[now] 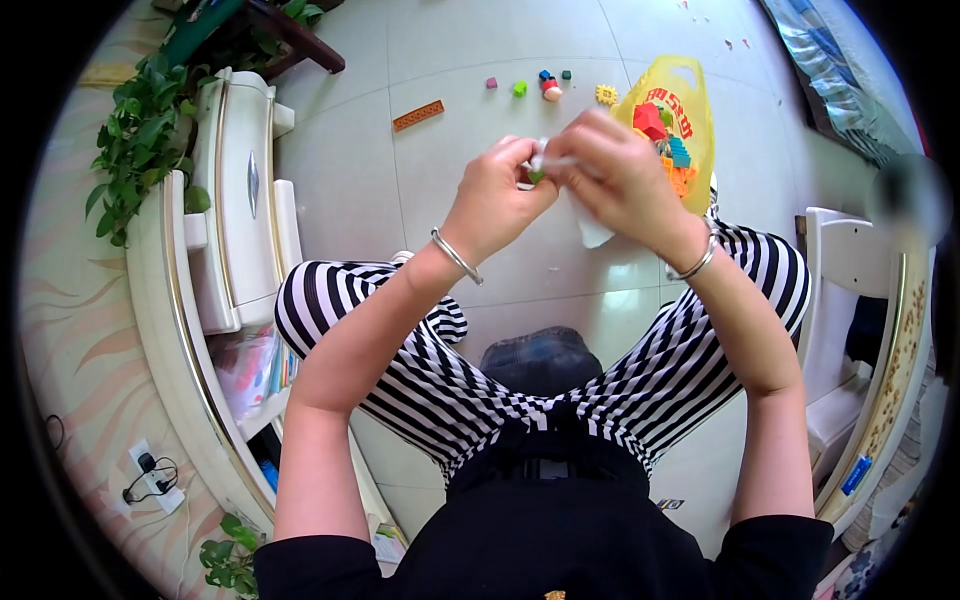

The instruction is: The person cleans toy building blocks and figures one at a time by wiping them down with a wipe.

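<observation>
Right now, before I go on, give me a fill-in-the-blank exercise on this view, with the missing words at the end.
The small piece at the fingers of the left hand is coloured ____.
The plastic bag lies nearer to the ____ hand than to the other.
The see-through colour of that bag is ____.
The black and white pattern on the trousers is made of ____.

Missing words: green; right; yellow; stripes.
</observation>
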A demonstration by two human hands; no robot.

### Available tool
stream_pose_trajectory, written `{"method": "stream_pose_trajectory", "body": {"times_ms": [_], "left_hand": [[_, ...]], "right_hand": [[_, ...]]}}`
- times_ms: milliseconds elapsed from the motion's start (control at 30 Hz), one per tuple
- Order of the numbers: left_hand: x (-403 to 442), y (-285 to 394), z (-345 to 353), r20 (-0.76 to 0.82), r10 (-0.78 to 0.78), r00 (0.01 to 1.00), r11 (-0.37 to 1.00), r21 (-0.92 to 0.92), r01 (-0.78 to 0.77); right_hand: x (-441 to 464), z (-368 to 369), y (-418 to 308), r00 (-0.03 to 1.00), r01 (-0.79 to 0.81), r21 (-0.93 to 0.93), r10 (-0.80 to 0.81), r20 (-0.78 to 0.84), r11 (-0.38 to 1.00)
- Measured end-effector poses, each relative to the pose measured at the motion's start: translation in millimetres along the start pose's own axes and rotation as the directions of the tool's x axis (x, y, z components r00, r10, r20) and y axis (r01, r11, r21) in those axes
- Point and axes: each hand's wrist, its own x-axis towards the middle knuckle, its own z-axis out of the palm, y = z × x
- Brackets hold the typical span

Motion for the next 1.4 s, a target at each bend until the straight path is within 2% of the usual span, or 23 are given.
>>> {"method": "stream_pose_trajectory", "body": {"times_ms": [67, 100, 167, 200, 267, 333, 400, 433, 500, 567, 633, 700, 767, 833, 900, 967, 1033, 1100, 1167, 1233, 1300, 1367, 1400], "left_hand": [[1.4, -2.3, 2.0, -0.039, 0.064, 0.997, 0.994, 0.087, -0.060], [1.9, 0.2, 1.7, -0.079, 0.139, 0.987, 0.977, 0.174, -0.124], [-0.1, 8.1, 0.3, -0.098, 0.189, 0.977, 0.963, 0.212, -0.164], [0.1, 10.9, 0.7, -0.108, 0.237, 0.965, 0.946, 0.251, -0.205], [3.0, 9.1, -1.9, -0.096, 0.221, 0.971, 0.950, 0.247, -0.192], [1.7, 7.7, -1.7, -0.077, 0.200, 0.977, 0.953, 0.249, -0.176], [2.1, 8.8, -0.5, -0.005, -0.085, 0.996, 0.995, -0.058, 0.085], [2.7, 7.0, -0.5, -0.007, -0.081, 0.997, 0.995, -0.058, 0.080], [2.9, 3.1, 1.0, 0.105, -0.017, 0.994, 0.926, -0.374, 0.055], [1.8, 3.2, 2.5, 0.108, -0.068, 0.992, 0.922, -0.373, 0.104], [1.1, 3.4, 3.0, 0.101, -0.118, 0.988, 0.916, -0.372, 0.147], [3.2, 2.5, 2.7, 0.085, 0.020, 0.996, 0.953, -0.302, 0.007], [5.2, 2.5, 2.6, 0.056, 0.042, 0.998, 0.938, -0.346, -0.020], [4.9, 1.7, 3.5, 0.032, 0.056, 0.998, 0.920, -0.389, -0.039], [5.2, 2.6, 4.0, -0.015, 0.096, 0.995, 0.936, -0.338, -0.096], [4.1, 4.6, 2.5, -0.018, 0.104, 0.994, 0.950, -0.293, -0.104], [4.3, 4.6, 2.6, -0.021, 0.106, 0.994, 0.962, -0.251, -0.108], [3.5, 3.9, 1.9, -0.036, 0.164, 0.986, 0.970, -0.177, -0.168], [0.3, 8.6, 3.3, -0.032, 0.176, 0.984, 0.971, -0.156, -0.179], [0.6, 11.4, 2.0, -0.029, 0.192, 0.981, 0.972, -0.135, -0.194], [-0.7, 10.5, 1.1, -0.039, 0.206, 0.978, 0.977, -0.047, -0.208], [0.6, 3.3, 5.8, -0.046, 0.215, 0.975, 0.966, -0.138, -0.220], [2.8, 3.0, 6.1, -0.064, 0.232, 0.971, 0.945, -0.223, -0.240]], "right_hand": [[-1.9, 2.7, 0.2, 0.999, -0.004, 0.010, 0.003, 0.040, 1.000], [1.1, -4.1, 5.5, 0.992, -0.116, -0.065, 0.119, 0.039, 0.991], [9.1, -10.9, 11.8, 0.990, -0.109, -0.030, 0.106, -0.092, 0.994], [7.9, -9.4, 8.3, 0.990, -0.107, -0.033, 0.103, -0.092, 0.994], [0.1, -2.3, -2.7, 1.000, 0.005, 0.083, -0.007, 0.024, 0.997], [-2.5, -2.6, 0.9, 0.997, -0.075, 0.033, 0.075, 0.008, 0.997], [2.6, -7.8, 4.6, 0.985, -0.167, -0.018, 0.166, -0.053, 0.986], [3.6, -7.7, 4.1, 0.985, -0.163, -0.021, 0.162, -0.055, 0.986], [1.2, -4.0, 1.7, 0.998, -0.018, 0.100, 0.024, -0.056, 0.995], [-2.7, -2.6, 1.6, 0.996, -0.085, 0.113, 0.087, -0.017, 0.990], [1.7, -9.5, 8.9, 0.988, -0.153, -0.015, 0.152, -0.027, 0.988], [2.5, -11.0, 12.1, 0.982, -0.178, 0.029, 0.179, -0.054, 0.984], [-0.1, -8.8, 4.8, 1.000, -0.023, 0.134, 0.023, 0.000, 0.991], [-4.6, -2.4, 6.7, 0.997, -0.052, 0.139, 0.044, 0.063, 0.989], [0.1, -8.4, 12.4, 0.971, -0.238, 0.037, 0.237, 0.031, 0.970], [2.7, -9.9, 11.4, 0.964, -0.265, 0.068, 0.265, 0.003, 0.962], [0.2, -5.1, 2.0, 0.995, -0.087, 0.176, 0.078, 0.056, 0.981], [-1.7, 0.7, 6.2, 0.995, -0.085, 0.155, 0.076, 0.064, 0.984], [3.8, -5.0, 11.5, 0.966, -0.256, 0.077, 0.258, -0.015, 0.964], [5.8, -5.5, 9.3, 0.974, -0.224, 0.062, 0.226, -0.020, 0.973], [0.8, 1.1, 2.6, 0.999, -0.035, 0.117, 0.031, 0.031, 0.992], [0.4, 0.2, 13.7, 1.000, -0.013, 0.057, 0.012, 0.008, 0.998], [4.1, -4.7, 14.7, 0.994, -0.098, 0.071, 0.101, -0.039, 0.993]]}}
